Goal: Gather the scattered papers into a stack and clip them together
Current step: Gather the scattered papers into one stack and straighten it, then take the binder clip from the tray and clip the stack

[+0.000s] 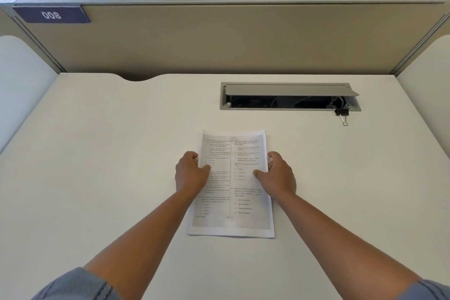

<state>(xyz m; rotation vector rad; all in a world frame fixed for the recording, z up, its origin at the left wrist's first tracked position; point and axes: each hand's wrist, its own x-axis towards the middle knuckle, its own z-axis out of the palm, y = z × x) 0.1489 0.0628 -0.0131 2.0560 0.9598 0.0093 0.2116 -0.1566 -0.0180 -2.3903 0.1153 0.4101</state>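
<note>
A stack of printed papers (232, 192) lies flat in the middle of the white desk (97, 165), edges nearly flush, with a few lower sheets peeking out along the near edge. My left hand (191, 173) grips the stack's left edge, thumb on the top sheet. My right hand (277, 174) grips the right edge the same way, thumb lying across the print. A black binder clip (342, 114) with silver handles lies apart at the far right, just in front of the cable box.
A grey cable box (289, 96) with its lid propped open is set into the desk at the back right. A beige partition (219, 39) closes the far side, and white side panels (22, 90) flank the desk.
</note>
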